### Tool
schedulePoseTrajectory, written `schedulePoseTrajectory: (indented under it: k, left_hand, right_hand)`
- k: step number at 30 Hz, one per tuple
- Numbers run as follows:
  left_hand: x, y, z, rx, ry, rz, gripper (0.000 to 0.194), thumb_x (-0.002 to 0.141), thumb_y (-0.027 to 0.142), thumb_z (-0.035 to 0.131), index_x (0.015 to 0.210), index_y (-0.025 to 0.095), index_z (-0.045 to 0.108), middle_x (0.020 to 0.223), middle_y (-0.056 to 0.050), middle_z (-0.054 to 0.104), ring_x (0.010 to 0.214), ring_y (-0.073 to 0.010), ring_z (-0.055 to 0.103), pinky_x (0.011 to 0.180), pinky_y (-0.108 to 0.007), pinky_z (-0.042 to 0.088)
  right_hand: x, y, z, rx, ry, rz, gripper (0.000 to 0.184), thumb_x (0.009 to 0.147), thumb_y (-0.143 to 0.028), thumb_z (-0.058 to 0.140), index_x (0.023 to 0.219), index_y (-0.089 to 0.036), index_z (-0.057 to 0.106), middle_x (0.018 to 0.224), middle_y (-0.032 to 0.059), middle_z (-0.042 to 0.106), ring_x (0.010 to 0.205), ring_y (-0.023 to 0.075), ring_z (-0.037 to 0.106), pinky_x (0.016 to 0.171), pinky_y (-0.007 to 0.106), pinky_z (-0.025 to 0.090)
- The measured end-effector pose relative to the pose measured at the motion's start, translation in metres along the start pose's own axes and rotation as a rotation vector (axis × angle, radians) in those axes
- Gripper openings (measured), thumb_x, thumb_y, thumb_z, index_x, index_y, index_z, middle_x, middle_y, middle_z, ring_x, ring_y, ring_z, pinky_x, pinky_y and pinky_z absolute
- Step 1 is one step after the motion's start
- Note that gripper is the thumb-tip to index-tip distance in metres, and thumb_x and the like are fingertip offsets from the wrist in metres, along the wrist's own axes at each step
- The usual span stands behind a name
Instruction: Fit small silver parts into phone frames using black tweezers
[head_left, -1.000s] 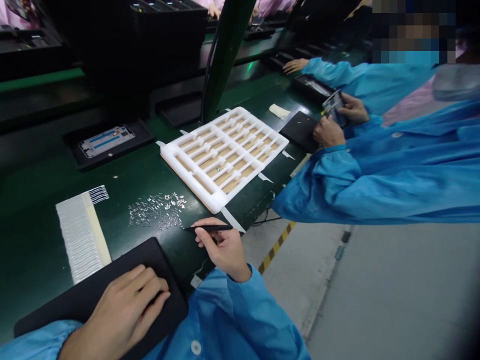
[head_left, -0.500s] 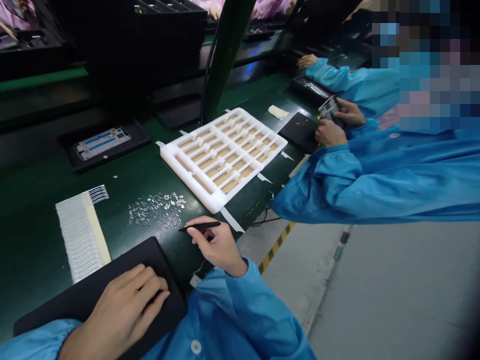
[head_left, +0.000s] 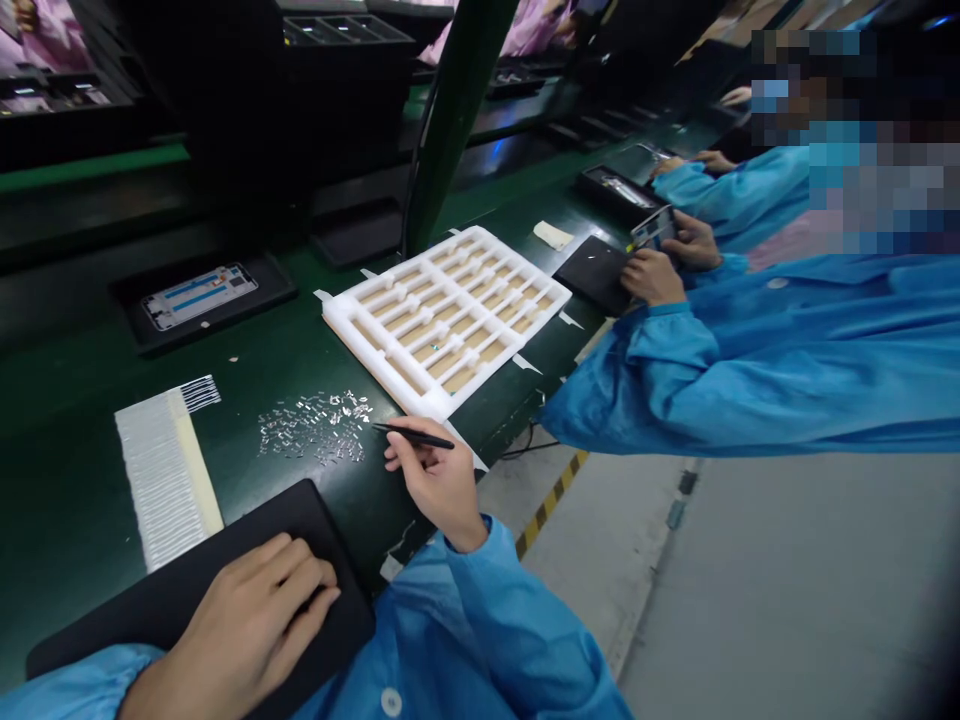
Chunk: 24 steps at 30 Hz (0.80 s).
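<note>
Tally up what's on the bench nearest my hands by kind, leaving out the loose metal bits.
Tweezers: 1
Black pad: 1
Foam tray: 1
Strip sheet: 1
Total: 4

The black tweezers (head_left: 412, 436) look matt, and the small metal pieces (head_left: 315, 428) are very shiny. The white foam tray (head_left: 442, 320) seems slightly rough, while the green bench (head_left: 75, 450) is glossy.
</note>
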<state>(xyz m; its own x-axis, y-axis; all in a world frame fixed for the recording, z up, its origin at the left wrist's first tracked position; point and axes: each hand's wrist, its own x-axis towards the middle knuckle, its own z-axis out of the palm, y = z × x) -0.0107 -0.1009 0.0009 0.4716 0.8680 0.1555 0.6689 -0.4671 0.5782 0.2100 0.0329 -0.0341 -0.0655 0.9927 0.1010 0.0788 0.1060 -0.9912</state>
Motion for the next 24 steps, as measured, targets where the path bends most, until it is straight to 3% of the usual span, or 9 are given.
schedulePoseTrajectory:
  k: [7, 16, 21, 24]
  left_hand:
    - [0.001, 0.001, -0.001, 0.010, 0.027, 0.014, 0.012, 0.108, 0.015, 0.052, 0.109, 0.022, 0.062, 0.095, 0.000, 0.070, 0.081, -0.0163, 0.065, 0.084, -0.032, 0.052]
    - [0.003, 0.005, -0.008, 0.035, -0.011, -0.028, 0.013, 0.110, 0.023, 0.050, 0.114, 0.024, 0.063, 0.097, -0.001, 0.070, 0.084, -0.0172, 0.068, 0.074, -0.029, 0.054]
    - [0.016, 0.007, -0.024, 0.280, -0.044, -0.071, 0.029, 0.112, 0.033, 0.046, 0.134, 0.022, 0.061, 0.112, -0.007, 0.069, 0.096, -0.0228, 0.071, 0.080, -0.035, 0.057]
    - [0.033, 0.000, -0.022, 0.447, -0.010, -0.035, 0.032, 0.112, 0.034, 0.045, 0.131, 0.016, 0.064, 0.102, -0.008, 0.067, 0.087, -0.0238, 0.068, 0.074, -0.037, 0.056]
  right_hand:
    - [0.009, 0.007, 0.005, -0.041, -0.012, -0.074, 0.019, 0.097, -0.036, 0.075, 0.107, -0.020, 0.078, 0.096, 0.0084, 0.081, 0.069, 0.0189, 0.079, 0.066, 0.032, 0.071]
    - [0.007, 0.003, 0.001, 0.020, -0.013, -0.033, 0.020, 0.097, -0.037, 0.075, 0.106, -0.019, 0.078, 0.088, 0.0069, 0.080, 0.067, 0.0181, 0.077, 0.067, 0.032, 0.069]
    - [0.003, -0.003, -0.003, 0.078, -0.207, 0.089, 0.026, 0.096, -0.041, 0.076, 0.104, -0.017, 0.077, 0.073, 0.0038, 0.075, 0.062, 0.0178, 0.075, 0.064, 0.031, 0.068]
    - [-0.006, -0.007, -0.005, 0.045, -0.308, 0.054, 0.023, 0.097, -0.040, 0.075, 0.102, -0.018, 0.079, 0.087, 0.0071, 0.078, 0.065, 0.0176, 0.075, 0.063, 0.031, 0.069]
